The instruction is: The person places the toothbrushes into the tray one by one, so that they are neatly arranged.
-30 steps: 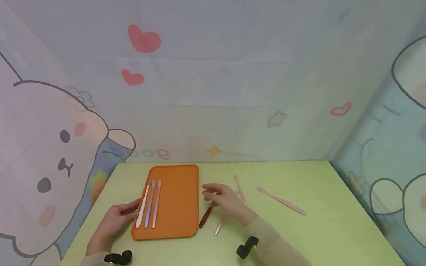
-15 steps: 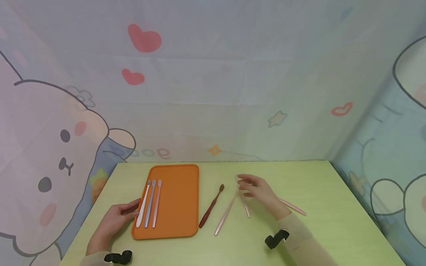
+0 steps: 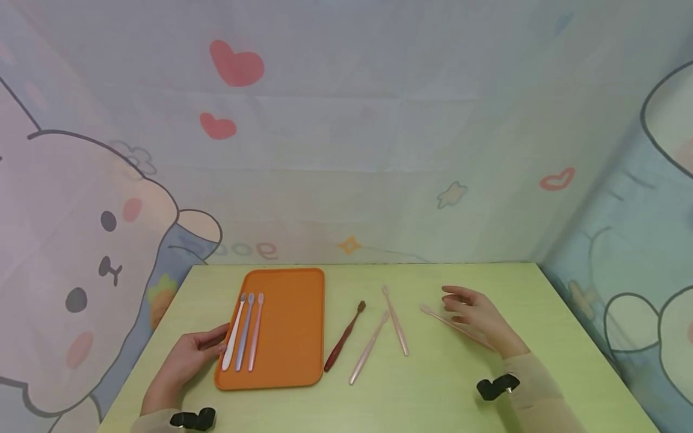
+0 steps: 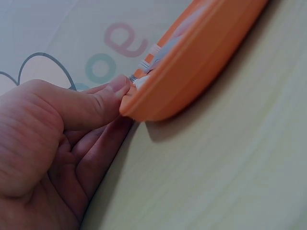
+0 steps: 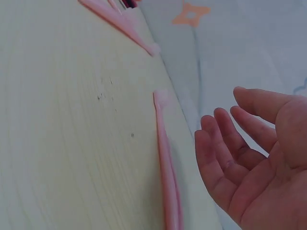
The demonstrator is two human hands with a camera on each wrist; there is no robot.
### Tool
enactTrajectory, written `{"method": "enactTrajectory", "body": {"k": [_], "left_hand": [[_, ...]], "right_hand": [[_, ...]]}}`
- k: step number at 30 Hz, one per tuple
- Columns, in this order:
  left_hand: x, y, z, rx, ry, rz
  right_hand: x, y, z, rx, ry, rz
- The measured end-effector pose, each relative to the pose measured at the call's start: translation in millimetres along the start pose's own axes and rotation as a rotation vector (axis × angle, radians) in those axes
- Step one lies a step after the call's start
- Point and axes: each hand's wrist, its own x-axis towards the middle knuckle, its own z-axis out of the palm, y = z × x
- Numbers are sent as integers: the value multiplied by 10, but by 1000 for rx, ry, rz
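Note:
My left hand [image 3: 186, 361] grips the left rim of an orange tray [image 3: 292, 331]; in the left wrist view the thumb [image 4: 103, 103] lies on the rim and the other fingers are lower, partly hidden. Side by side on the tray lie a white toothbrush [image 3: 233, 337], a blue toothbrush [image 3: 244, 334] and a pink toothbrush [image 3: 255, 334]. My right hand [image 3: 482, 316] hovers over a pink toothbrush [image 3: 446, 323] at the right, covering part of its handle. Its fingers are loosely bent and hold nothing, as the right wrist view shows beside that toothbrush [image 5: 165, 167].
Right of the tray, a dark red toothbrush [image 3: 344, 337] lies slanted, its handle end close to the rim. Two more pink toothbrushes, one nearer [image 3: 368, 350] and one farther [image 3: 397, 322], lie beyond it on the pale green table [image 3: 422, 397]. A printed cloth [image 3: 346, 138] hangs behind.
My right hand has moved right, from above the dark red toothbrush, past the two middle pink ones, to the rightmost pink toothbrush. The left hand and the tray have stayed put.

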Motion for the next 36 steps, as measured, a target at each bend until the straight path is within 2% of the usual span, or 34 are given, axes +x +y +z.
{"method": "enactTrajectory", "body": {"k": [6,13,19,24,36], "left_hand": [[-24,37,-8,-19,-5,-10],[-21,47,-9,-3,-1,-4],[-5,15,-4,-13,1,-2],[-4,8,-7,-15,0,19],[-3,-1,1,-25,1,13]], "right_hand": [[-153,58,-270,-117,-68,4],[-261,99,-426,-247,-113,62],[-310,133,-509,-247,-148,79],[-341,147,-563,-251,-144,96],[-304,230,-618,-316,-195,62]]}}
